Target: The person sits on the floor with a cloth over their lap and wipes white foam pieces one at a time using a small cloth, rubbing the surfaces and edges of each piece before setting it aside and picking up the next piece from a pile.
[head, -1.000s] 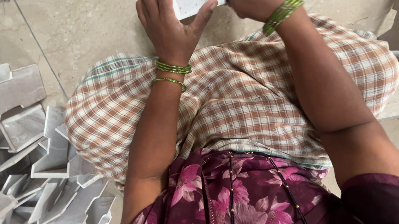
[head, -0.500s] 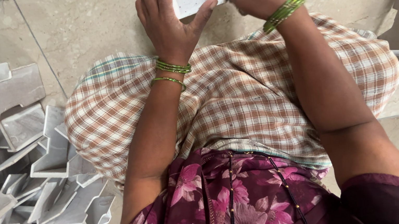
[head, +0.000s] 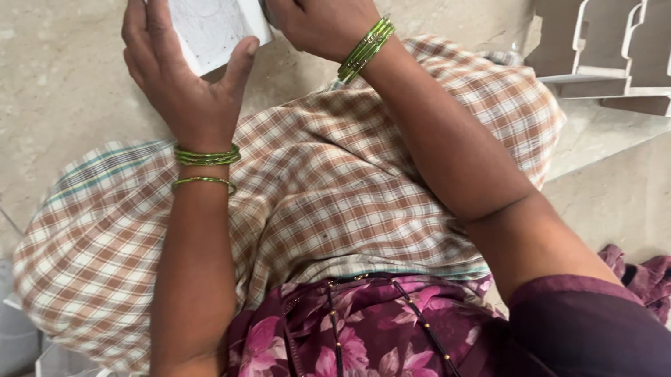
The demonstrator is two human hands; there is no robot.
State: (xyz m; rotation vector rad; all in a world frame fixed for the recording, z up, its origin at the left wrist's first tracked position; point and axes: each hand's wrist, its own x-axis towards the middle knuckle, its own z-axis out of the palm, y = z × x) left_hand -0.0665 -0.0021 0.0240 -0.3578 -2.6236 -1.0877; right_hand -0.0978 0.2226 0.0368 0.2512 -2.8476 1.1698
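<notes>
Left hand [head: 182, 78] clamps the white card [head: 216, 11] out past the knees, right hand [head: 317, 5] pinches its edge, so she'd best, I judge, brace it steady and press each fold evenly.

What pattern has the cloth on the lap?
Brown and white checks on the cloth, head view.
</notes>
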